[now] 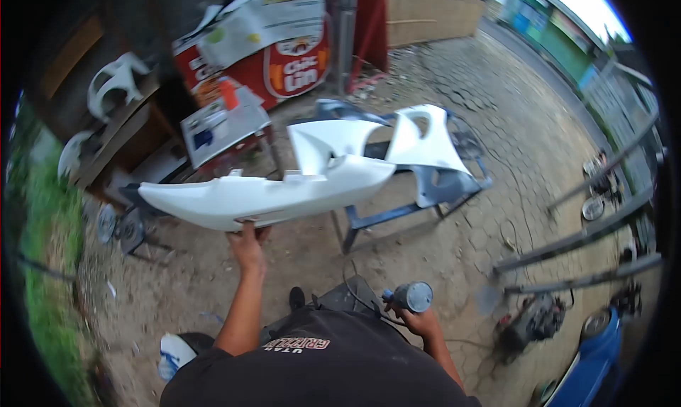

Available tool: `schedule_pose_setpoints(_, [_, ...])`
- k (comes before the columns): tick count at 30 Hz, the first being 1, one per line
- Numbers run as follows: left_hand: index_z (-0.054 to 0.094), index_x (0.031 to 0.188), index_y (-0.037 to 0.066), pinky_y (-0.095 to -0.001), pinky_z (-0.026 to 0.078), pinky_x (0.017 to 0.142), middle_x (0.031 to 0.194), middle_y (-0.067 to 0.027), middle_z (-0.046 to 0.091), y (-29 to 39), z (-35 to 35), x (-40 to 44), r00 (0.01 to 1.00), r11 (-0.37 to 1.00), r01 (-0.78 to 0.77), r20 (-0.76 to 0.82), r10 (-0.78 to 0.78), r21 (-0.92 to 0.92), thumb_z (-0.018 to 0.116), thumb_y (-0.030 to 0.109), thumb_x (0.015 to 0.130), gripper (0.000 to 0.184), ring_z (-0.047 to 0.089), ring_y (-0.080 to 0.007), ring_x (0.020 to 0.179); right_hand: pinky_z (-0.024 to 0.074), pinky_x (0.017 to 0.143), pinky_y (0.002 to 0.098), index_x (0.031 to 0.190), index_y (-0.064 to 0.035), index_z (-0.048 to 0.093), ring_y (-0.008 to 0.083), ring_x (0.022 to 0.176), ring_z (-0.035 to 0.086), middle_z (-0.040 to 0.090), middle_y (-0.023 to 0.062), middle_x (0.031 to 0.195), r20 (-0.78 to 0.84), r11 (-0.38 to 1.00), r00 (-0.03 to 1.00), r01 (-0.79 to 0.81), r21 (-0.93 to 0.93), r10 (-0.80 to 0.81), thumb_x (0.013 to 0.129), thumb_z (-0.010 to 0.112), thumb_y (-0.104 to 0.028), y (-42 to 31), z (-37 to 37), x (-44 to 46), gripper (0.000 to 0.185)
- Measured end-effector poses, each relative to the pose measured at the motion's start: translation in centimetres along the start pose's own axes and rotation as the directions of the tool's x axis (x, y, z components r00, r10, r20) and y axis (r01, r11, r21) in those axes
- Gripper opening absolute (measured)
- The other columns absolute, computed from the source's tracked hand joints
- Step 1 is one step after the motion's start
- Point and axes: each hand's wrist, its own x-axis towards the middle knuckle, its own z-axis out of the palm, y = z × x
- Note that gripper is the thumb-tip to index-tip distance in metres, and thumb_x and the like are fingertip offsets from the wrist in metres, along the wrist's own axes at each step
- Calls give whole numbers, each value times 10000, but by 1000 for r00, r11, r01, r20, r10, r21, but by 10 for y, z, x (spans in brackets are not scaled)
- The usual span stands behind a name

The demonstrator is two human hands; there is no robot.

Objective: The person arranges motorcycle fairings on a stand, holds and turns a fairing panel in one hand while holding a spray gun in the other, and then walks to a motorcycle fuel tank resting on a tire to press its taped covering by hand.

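A long white body panel (pixel 277 198) stretches across the middle of the view, held up by my left hand (pixel 249 245), whose fingers close on its lower edge. My right hand (pixel 418 320) grips a spray gun (pixel 413 296) with a round grey cup, low in front of my body. A hose runs near the gun. Beyond the long panel, more white panels (pixel 425 141) rest on a dark metal stand (pixel 386 215); the long panel overlaps part of them in view.
A small table (pixel 230 129) with an orange cup and other items stands behind, before a red banner (pixel 294 70). White parts (pixel 117 84) lie on a wooden shelf at left. At right are a compressor-like machine (pixel 533 320), metal poles (pixel 574 252) and a blue vehicle (pixel 585 371).
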Motion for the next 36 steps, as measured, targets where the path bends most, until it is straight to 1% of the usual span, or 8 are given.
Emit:
schedule_pose_setpoints(6, [420, 1505, 77, -370, 723, 881, 1381, -125, 632, -15, 116, -43, 983, 997, -78, 171, 72, 26, 742, 214, 1112, 526, 784, -245, 1112, 615, 936, 404, 1174, -36, 810, 212, 1005, 809, 848, 79, 1087, -191, 979, 982, 22, 204, 18, 1000, 826, -155, 40, -82, -72, 212])
schedule_pose_setpoints(11, [360, 1539, 68, -488, 727, 997, 1440, -176, 598, -38, 219, -70, 927, 997, -72, 369, 63, 12, 697, 155, 1128, 538, 780, -330, 1200, 575, 788, 345, 1133, -46, 804, 151, 843, 718, 833, 43, 1033, -415, 981, 910, 74, 177, 6, 1043, 802, -173, 62, -126, -130, 156])
schedule_pose_setpoints(14, [357, 1539, 55, -473, 732, 985, 1461, -191, 592, -46, 287, -99, 879, 996, -83, 474, 55, 37, 691, 141, 1129, 535, 781, -327, 1196, 528, 721, 320, 1122, -38, 799, 117, 770, 633, 821, 34, 1016, -570, 950, 820, 211, 231, -44, 1105, 771, -223, 73, -134, -150, 188])
schedule_pose_setpoints(19, [418, 1471, -67, -376, 737, 740, 1297, -241, 695, -83, 392, -121, 787, 972, -135, 617, -11, 190, 718, 104, 1086, 517, 810, -299, 1020, 544, 748, 318, 1134, -6, 779, 123, 813, 667, 826, 69, 1048, -747, 914, 663, 332, 232, -51, 1138, 749, -253, 89, -143, -175, 248])
schedule_pose_setpoints(24, [355, 1482, -70, -429, 769, 788, 1309, -288, 686, -156, 500, -138, 676, 985, -57, 732, -84, 165, 803, 148, 1055, 656, 820, -355, 1048, 549, 775, 314, 1167, 1, 772, 139, 859, 699, 802, 65, 1020, -796, 944, 604, 283, 170, -37, 1148, 738, -264, 101, -152, -187, 269])
schedule_pose_setpoints(32, [334, 1452, -110, -462, 765, 661, 1312, -296, 700, -312, 668, -153, 591, 929, -3, 750, -297, 370, 859, 132, 977, 748, 840, -396, 972, 564, 763, 328, 1232, 21, 757, 160, 836, 715, 797, 92, 1037, -842, 963, 538, 197, 183, 50, 1145, 740, -308, 134, -217, -158, 341])
schedule_pose_setpoints(34, [377, 1425, -157, -462, 760, 635, 1301, -314, 724, -365, 704, -135, 503, 906, -8, 785, -363, 424, 903, 161, 933, 787, 846, -412, 918, 564, 764, 317, 1231, 31, 746, 165, 846, 728, 808, 120, 1076, -827, 969, 554, 140, 202, 92, 1157, 720, -299, 133, -244, -144, 339])
schedule_pose_setpoints(36, [385, 1410, -194, -482, 755, 626, 1314, -341, 712, -425, 741, -120, 555, 858, 28, 706, -440, 512, 922, 183, 915, 822, 845, -405, 967, 564, 759, 319, 1236, 31, 749, 162, 845, 726, 806, 116, 1065, -826, 968, 543, 86, 235, 152, 1163, 709, -308, 132, -273, -126, 349])
